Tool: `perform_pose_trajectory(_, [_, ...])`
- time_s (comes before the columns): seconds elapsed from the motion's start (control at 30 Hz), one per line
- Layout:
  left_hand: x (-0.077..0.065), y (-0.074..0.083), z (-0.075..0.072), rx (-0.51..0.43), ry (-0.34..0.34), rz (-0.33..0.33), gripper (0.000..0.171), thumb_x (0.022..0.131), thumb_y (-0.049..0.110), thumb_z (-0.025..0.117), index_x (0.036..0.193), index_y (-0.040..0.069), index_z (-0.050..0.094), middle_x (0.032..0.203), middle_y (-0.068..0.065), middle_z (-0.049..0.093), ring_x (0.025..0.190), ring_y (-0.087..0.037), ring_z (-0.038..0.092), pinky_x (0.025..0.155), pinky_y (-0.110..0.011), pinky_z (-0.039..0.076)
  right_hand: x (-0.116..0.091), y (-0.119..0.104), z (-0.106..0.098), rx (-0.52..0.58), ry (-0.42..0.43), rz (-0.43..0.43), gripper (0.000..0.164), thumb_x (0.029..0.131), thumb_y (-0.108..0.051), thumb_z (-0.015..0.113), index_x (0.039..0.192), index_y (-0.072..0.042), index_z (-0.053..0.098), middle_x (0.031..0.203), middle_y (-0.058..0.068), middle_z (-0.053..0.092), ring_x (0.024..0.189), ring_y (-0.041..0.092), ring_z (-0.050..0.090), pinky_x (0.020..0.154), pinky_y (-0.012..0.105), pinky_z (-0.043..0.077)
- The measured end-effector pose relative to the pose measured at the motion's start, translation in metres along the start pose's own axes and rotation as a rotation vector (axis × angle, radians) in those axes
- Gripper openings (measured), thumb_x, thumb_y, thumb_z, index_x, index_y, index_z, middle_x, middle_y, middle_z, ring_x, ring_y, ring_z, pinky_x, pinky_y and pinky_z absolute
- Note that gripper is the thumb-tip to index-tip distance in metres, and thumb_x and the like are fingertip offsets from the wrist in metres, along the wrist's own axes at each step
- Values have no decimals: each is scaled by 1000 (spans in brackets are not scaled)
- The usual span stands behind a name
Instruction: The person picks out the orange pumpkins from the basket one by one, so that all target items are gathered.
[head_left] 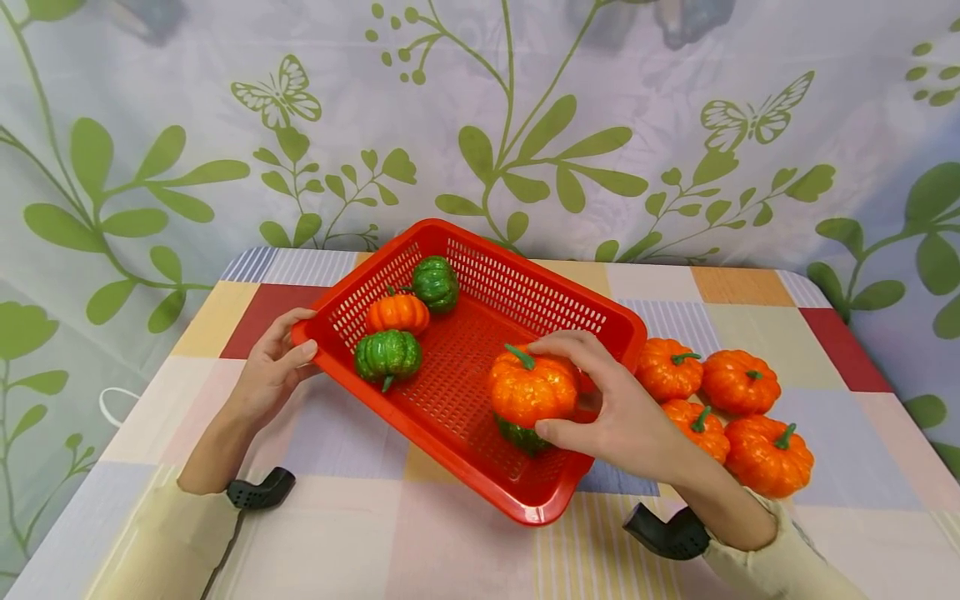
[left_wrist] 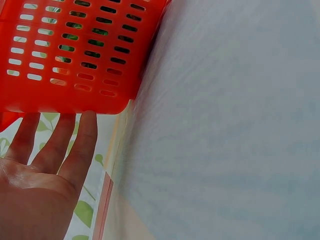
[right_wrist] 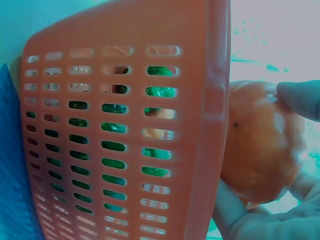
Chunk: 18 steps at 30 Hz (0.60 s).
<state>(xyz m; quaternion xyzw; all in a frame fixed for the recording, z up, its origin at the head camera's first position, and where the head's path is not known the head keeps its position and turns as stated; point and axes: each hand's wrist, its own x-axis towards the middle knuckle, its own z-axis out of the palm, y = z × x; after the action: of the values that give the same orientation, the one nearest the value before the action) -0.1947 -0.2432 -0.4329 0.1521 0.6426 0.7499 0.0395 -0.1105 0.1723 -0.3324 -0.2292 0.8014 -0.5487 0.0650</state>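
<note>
Leaf-printed cloth (head_left: 480, 125) is hanging behind my bench (head_left: 450, 550). With my right grip (head_left: 626, 408) I am holding an orange pumpkin (head_left: 528, 390) over the red basket (head_left: 465, 333), and my left grip (head_left: 273, 367) is pinching the basket's corner. I am judging that slow lowering is best, beside the green pumpkin (head_left: 520, 437) showing beneath, not upon it. Patchwork squares are colouring the bench, where four other pumpkins (head_left: 738, 379) are sitting at right.
</note>
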Motion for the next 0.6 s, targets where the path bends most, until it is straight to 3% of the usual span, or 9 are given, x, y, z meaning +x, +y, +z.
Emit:
perform_pose_trajectory(0.27, [1,1,1,3,0,0,38,102,6,48,138,20,49,137,-7,45,121,-20,51,84,-33,56,-8,4,-4,117,0,-40,60,84,0,75,137,-17,52,140,5,37,123,28,48,92,35,54])
perform_pose_trajectory(0.4, [1,1,2,1,2,0,38,102,5,48,137,20,49,136,-7,46,120,-20,52,84,-33,56,-12,5,-5,163,10,-62,54,87,2,71,136,-11,53,142,8,38,126,29,46,92,34,53])
perform_pose_trajectory(0.6, [1,1,1,3,5,0,38,102,6,48,137,21,49,136,-6,46,119,-20,52,84,-33,56,-16,6,-6,164,33,-59,47,87,3,70,130,-7,53,146,9,38,130,28,45,94,32,51])
